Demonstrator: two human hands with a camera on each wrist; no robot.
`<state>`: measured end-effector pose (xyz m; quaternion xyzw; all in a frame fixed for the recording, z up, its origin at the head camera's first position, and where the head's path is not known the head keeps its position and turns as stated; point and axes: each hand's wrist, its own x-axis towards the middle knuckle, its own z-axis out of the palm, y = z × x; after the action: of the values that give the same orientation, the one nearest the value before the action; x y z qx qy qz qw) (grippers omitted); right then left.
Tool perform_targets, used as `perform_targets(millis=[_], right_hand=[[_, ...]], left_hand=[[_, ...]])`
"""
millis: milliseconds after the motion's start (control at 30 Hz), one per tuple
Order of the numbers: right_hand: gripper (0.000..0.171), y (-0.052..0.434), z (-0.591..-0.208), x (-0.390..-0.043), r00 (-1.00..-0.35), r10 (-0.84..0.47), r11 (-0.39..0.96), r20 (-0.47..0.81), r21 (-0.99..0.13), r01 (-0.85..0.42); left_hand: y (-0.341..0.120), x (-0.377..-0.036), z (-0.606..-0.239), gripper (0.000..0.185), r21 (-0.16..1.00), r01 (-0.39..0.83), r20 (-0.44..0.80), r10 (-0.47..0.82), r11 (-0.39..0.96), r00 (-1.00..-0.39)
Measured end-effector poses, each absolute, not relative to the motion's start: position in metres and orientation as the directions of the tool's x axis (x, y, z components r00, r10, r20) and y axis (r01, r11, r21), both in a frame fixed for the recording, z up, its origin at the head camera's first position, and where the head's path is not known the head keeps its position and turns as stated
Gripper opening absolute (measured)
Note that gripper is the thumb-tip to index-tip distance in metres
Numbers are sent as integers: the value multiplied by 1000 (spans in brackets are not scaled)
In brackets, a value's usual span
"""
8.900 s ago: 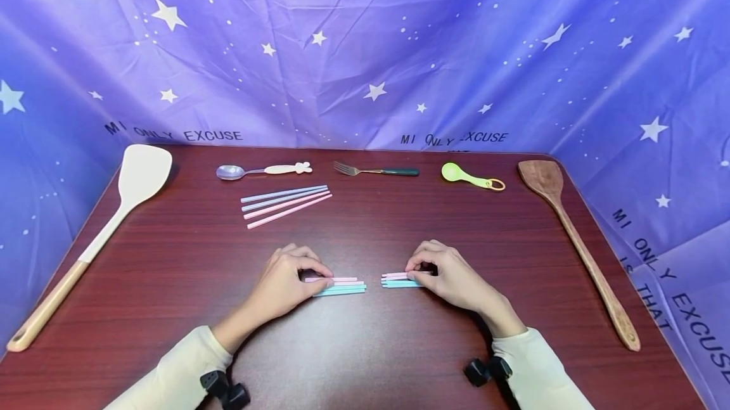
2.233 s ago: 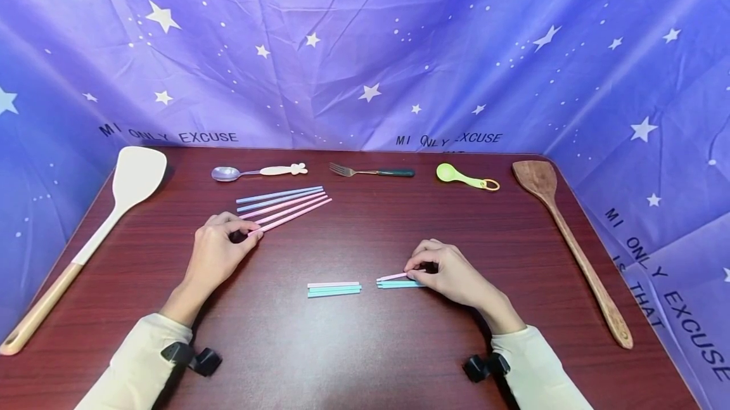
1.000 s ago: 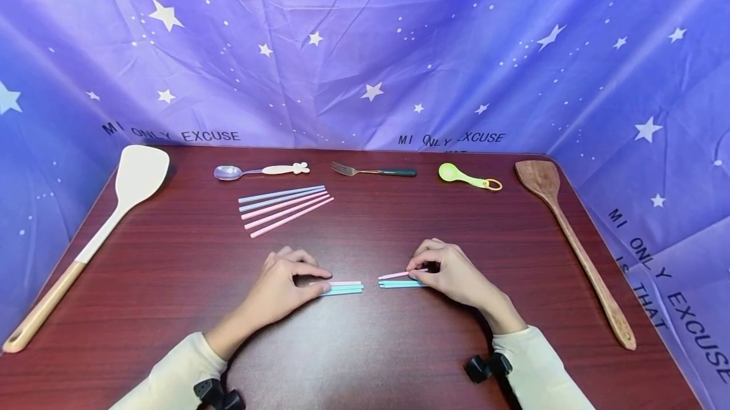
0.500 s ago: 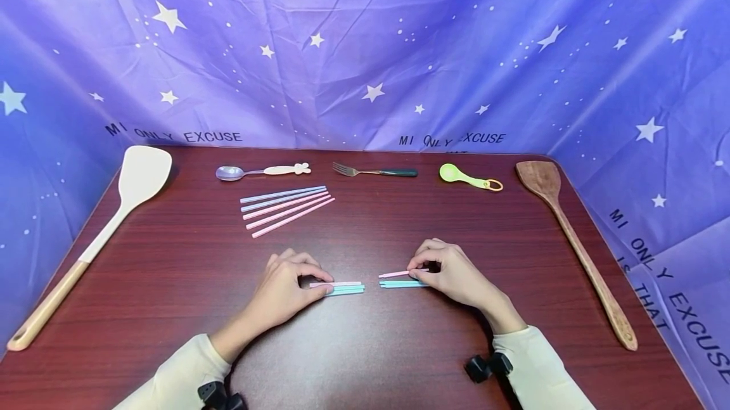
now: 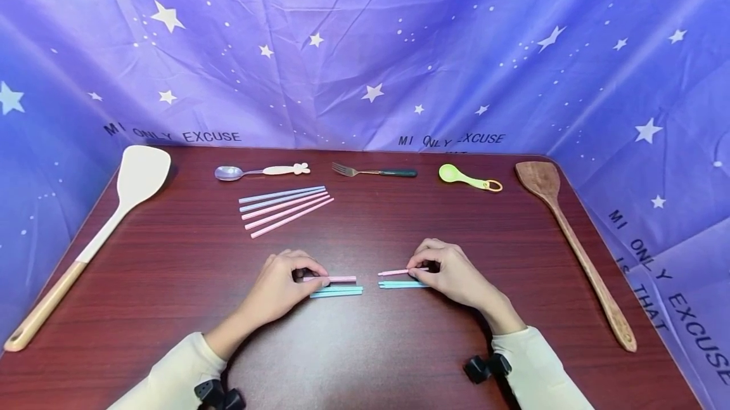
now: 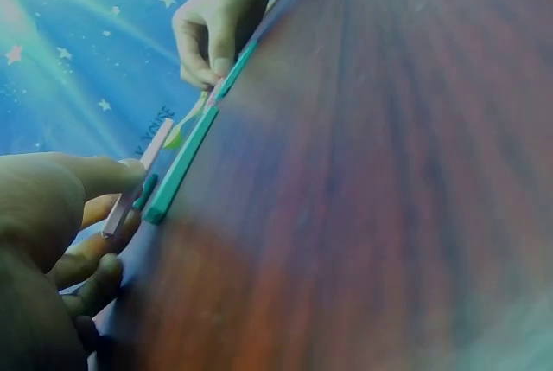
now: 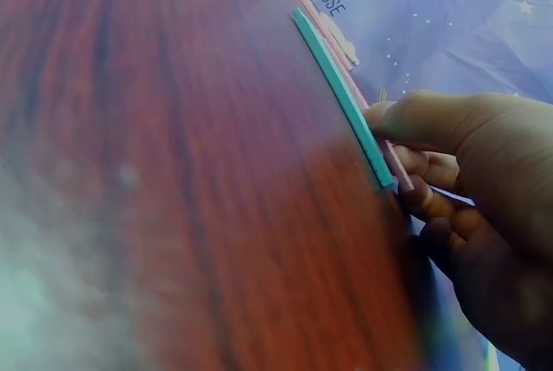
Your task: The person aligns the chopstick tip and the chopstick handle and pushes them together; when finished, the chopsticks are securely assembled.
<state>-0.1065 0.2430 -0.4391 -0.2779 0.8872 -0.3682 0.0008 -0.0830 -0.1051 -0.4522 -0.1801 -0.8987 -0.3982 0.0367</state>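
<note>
My left hand [image 5: 285,286] pinches a short pink chopstick section [image 5: 342,279] between thumb and fingers. In the left wrist view that pink section [image 6: 157,142] stands clear of the teal sections. Two teal sections [image 5: 338,293] lie just in front of it. Opposite, my right hand [image 5: 459,277] pinches another pink section [image 5: 393,272], whose left end has a narrow tip. Beside it on the table lie teal sections [image 5: 399,284], partly covered by the right thumb. A gap separates the left and right pink pieces, which point roughly end to end.
Several long pink and blue chopsticks [image 5: 285,210] fan out behind the left hand. At the back lie a spoon [image 5: 230,173], a fork [image 5: 393,172] and a green measuring spoon [image 5: 456,173]. A white spatula [image 5: 142,175] and a wooden spatula [image 5: 542,182] flank the table.
A long pink chopstick has joined the fan at the back, set there by the left hand. The left hand returned and has just moved a pink section away from the teal ones.
</note>
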Motion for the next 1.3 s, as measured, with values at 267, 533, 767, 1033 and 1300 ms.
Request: perform_targets(millis=[267,533,767,1033,1300], right_hand=[[13,235,-426,-116,-842,-477,564,250,-648,-512],[16,226,-416,-123,-803,-464,512,373,-627,-587],[9,221,-412,-122,-815,-442,508,374,-645,-571],[18,216,-414,-118,-809,-452,485,377,-657,-577],[19,217,-414,-116,-803,-461,483,378,-652,-584]], left_hand=[[-104,-93,-435,7,725,375,251,285,577,-925],[-101,-104,-420,4,737,378,267,274,559,-924],[-100,-105,-421,4,726,411,298,286,552,-911],[-96,-104,-424,7,715,430,319,291,550,-902],[-95,-102,-425,4,709,436,330,286,555,-900]])
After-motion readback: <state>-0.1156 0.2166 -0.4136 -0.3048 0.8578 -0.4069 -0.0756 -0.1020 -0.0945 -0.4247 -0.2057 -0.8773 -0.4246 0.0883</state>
